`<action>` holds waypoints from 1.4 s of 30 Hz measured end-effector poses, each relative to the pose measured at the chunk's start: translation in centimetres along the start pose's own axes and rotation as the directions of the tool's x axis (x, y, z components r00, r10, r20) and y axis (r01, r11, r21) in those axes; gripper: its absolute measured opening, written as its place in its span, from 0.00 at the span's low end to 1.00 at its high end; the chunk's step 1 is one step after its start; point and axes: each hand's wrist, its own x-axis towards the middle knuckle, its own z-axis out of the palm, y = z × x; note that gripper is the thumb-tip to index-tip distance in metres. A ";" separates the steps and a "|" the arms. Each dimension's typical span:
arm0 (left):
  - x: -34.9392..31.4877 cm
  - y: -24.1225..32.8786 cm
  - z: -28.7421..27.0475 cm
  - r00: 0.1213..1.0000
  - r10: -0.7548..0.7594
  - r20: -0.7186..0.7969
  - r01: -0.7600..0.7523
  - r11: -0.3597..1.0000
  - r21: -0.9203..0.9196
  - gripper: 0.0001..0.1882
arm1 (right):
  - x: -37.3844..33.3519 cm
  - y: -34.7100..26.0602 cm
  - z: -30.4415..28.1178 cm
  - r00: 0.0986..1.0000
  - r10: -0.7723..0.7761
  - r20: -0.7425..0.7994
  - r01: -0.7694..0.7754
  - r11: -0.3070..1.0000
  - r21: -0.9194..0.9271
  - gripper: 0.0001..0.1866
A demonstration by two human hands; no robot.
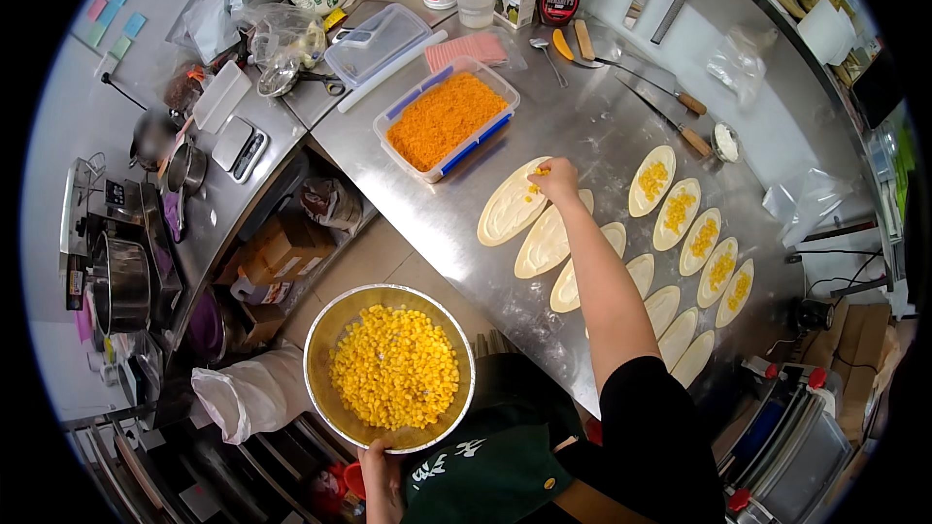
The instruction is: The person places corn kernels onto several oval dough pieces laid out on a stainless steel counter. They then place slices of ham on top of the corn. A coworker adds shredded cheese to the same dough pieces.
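Note:
My left hand (377,456) grips the rim of a metal bowl (320,330), which I hold beside the table. Yellow corn kernels (393,369) fill much of it. Over the far end of an oval piece of dough (500,216), my right hand (556,180) has its fingers pinched on some kernels. A few kernels lie on the dough just below the fingertips. Several more bare ovals line up toward the near right, partly hidden by my right forearm. Beyond them, a second row of ovals (651,202) has corn along each middle.
The steel table (592,126) also bears a plastic tub (424,173) of orange shreds, a clear lid (379,47) and long-bladed tools with wooden handles (694,143). Bottles and jars stand at the back. Left, a side counter carries a scale (240,148) and pots.

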 end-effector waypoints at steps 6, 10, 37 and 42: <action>-0.2 0.3 0.2 0.999 -0.025 0.022 0.025 1.000 -0.004 0.32 | 0.4 0.7 0.8 0.994 0.094 0.061 -0.102 0.985 0.136 0.16; -0.5 0.4 0.7 1.000 0.000 0.029 0.001 1.000 -0.008 0.31 | -0.3 1.5 1.9 0.999 0.002 0.044 -0.010 0.986 0.168 0.14; -0.2 0.0 -0.9 0.999 0.005 0.040 -0.005 1.000 -0.001 0.31 | 0.2 1.3 0.2 0.997 -0.007 0.076 -0.025 0.913 0.406 0.10; -0.2 0.0 -0.6 1.000 0.008 0.030 -0.008 1.000 -0.006 0.30 | -1.0 0.8 -0.9 0.996 -0.081 0.035 0.060 0.911 0.408 0.08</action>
